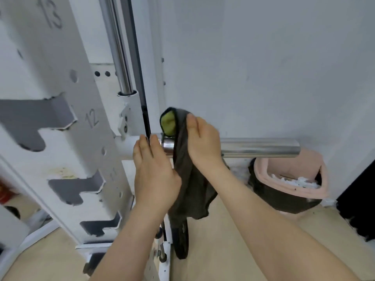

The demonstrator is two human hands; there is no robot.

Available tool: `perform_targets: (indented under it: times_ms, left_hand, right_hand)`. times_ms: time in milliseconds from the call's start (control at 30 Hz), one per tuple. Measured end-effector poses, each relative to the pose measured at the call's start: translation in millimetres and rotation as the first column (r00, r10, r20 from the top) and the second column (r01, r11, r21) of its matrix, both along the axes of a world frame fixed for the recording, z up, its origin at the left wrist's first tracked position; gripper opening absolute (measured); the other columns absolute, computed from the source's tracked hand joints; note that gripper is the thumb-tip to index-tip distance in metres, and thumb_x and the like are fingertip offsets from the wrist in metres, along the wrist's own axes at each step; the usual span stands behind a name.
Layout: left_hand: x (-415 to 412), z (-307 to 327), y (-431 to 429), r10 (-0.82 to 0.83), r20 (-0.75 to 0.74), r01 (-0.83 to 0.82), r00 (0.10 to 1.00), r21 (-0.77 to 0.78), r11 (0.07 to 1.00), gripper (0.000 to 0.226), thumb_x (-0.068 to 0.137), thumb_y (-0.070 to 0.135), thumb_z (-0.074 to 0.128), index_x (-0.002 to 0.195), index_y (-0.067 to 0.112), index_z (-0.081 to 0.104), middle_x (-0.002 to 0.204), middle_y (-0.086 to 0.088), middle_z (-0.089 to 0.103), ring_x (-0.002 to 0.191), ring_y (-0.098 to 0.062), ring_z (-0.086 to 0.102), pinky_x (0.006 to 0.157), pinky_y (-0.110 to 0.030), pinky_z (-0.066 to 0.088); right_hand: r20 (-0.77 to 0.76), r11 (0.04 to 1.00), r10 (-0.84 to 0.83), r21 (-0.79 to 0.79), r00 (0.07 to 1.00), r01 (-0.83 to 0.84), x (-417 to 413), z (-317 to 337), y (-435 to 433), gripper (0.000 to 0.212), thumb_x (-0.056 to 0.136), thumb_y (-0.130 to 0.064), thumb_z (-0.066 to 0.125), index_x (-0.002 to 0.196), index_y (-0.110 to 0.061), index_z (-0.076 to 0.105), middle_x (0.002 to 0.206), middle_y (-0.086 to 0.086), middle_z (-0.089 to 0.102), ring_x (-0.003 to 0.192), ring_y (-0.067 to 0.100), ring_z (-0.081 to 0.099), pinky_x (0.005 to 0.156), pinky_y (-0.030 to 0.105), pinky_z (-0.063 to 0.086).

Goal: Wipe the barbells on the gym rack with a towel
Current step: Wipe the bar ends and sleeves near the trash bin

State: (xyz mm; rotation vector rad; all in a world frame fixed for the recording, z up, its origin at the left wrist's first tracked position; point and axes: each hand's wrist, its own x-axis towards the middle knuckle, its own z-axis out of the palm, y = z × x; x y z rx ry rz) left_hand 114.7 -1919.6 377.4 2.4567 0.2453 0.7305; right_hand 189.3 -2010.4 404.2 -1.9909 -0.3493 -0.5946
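The left hand lay with fingers straight and together on the rack, the right hand gripped the dark towel draped over the chrome barbell, and beyond, a pink-lined bin held white scraps on tan floor by a white wall.

A gym: a white rack post with numbered catch slots stands at nine o'clock, a chrome barbell sleeve juts toward three o'clock, and a black weight plate sits low at six o'clock.
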Motion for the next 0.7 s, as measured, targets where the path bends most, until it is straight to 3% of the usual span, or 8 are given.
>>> perform_targets:
  times_ms: [33, 100, 167, 267, 367, 467, 600, 700]
  left_hand:
    - [1.3, -2.7, -0.6, -0.012, 0.041, 0.014, 0.999, -0.055, 0.998, 0.076, 0.075, -0.004, 0.048, 0.146, 0.005, 0.023, 0.149, -0.015, 0.029, 0.141, -0.03, 0.015, 0.116, -0.034, 0.016]
    - [2.7, -1.7, -1.3, 0.039, 0.12, -0.002, 0.992, -0.288, 0.958, 0.073, 0.078, -0.003, 0.05, 0.146, 0.014, 0.028, 0.137, -0.007, 0.042, 0.13, -0.024, 0.035, 0.111, -0.038, 0.03]
    - [2.2, -0.7, 2.5, 0.148, 0.169, -0.046, 0.975, -0.494, 0.868, 0.064, 0.086, 0.009, 0.054, 0.144, 0.025, 0.031, 0.133, 0.0, 0.045, 0.121, -0.017, 0.045, 0.103, -0.04, 0.042]
    - [-8.9, -7.1, 0.9, 0.128, 0.125, -0.028, 0.984, -0.599, 0.8, 0.074, 0.082, 0.0, 0.049, 0.145, 0.032, 0.026, 0.141, 0.007, 0.036, 0.127, -0.009, 0.039, 0.108, -0.039, 0.039]
    - [-14.0, -6.4, -9.9, 0.018, 0.172, 0.07, 0.985, -0.49, 0.869, 0.077, 0.079, -0.002, 0.049, 0.147, 0.027, 0.027, 0.147, 0.006, 0.031, 0.134, -0.012, 0.033, 0.111, -0.039, 0.035]
    - [-8.0, -2.6, -8.1, 0.027, 0.139, 0.006, 0.99, -0.228, 0.974, 0.071, 0.079, 0.0, 0.046, 0.146, 0.018, 0.031, 0.153, -0.002, 0.025, 0.139, -0.021, 0.024, 0.114, -0.042, 0.028]
    - [4.1, -2.0, 6.6, 0.021, 0.029, -0.025, 0.999, 0.154, 0.988, 0.067, 0.086, 0.008, 0.047, 0.149, 0.006, 0.025, 0.157, -0.013, 0.021, 0.145, -0.028, 0.017, 0.118, -0.042, 0.019]
    - [17.0, 2.0, 15.1, 0.027, -0.027, -0.018, 0.999, 0.289, 0.957, 0.068, 0.087, 0.005, 0.049, 0.149, 0.003, 0.022, 0.157, -0.017, 0.019, 0.144, -0.031, 0.019, 0.117, -0.042, 0.021]
  right_hand:
    - [0.027, 0.977, 0.009, 0.211, 1.0, -0.015, -1.8, 5.6, 0.4, 0.043, 0.104, -0.031, 0.035, 0.062, -0.024, 0.041, 0.06, -0.008, 0.047, 0.057, 0.007, 0.043, 0.057, 0.028, 0.03]
    - [0.109, 0.973, 0.082, 0.204, 0.991, -0.104, -8.1, 10.3, 13.8, 0.042, 0.103, -0.029, 0.039, 0.061, -0.027, 0.036, 0.056, -0.011, 0.043, 0.053, 0.004, 0.042, 0.053, 0.023, 0.029]
    - [0.096, 0.972, 0.174, -0.178, 0.98, -0.155, -11.6, -0.9, 37.6, 0.032, 0.101, -0.031, 0.041, 0.073, -0.022, 0.052, 0.071, -0.003, 0.058, 0.068, 0.015, 0.057, 0.06, 0.027, 0.035]
    - [0.183, 0.815, 0.082, -0.578, 0.98, 0.039, -3.3, -7.8, 55.1, 0.033, 0.101, -0.032, 0.037, 0.1, -0.013, 0.064, 0.098, 0.005, 0.068, 0.088, 0.029, 0.062, 0.077, 0.036, 0.038]
    - [-0.107, 0.757, 0.01, -0.649, 0.994, -0.077, 20.3, 16.5, 58.4, 0.036, 0.101, -0.031, 0.032, 0.09, -0.012, 0.06, 0.096, 0.008, 0.064, 0.085, 0.031, 0.057, 0.07, 0.034, 0.035]
    - [-0.475, 0.779, 0.013, -0.547, 0.88, -0.306, 53.9, 35.0, 59.2, 0.025, 0.098, -0.021, 0.039, 0.085, -0.007, 0.055, 0.096, 0.009, 0.058, 0.085, 0.027, 0.052, 0.072, 0.031, 0.04]
    - [-0.41, 0.821, -0.005, -0.523, 0.912, -0.231, 61.5, 25.1, 45.1, 0.036, 0.098, -0.032, 0.036, 0.069, -0.014, 0.048, 0.078, 0.004, 0.056, 0.083, 0.03, 0.057, 0.069, 0.033, 0.041]
    - [-0.286, 0.753, -0.036, -0.638, 0.958, -0.162, 42.5, 17.5, 11.1, 0.053, 0.098, -0.052, 0.025, 0.071, -0.017, 0.054, 0.076, 0.004, 0.058, 0.078, 0.028, 0.056, 0.068, 0.034, 0.041]
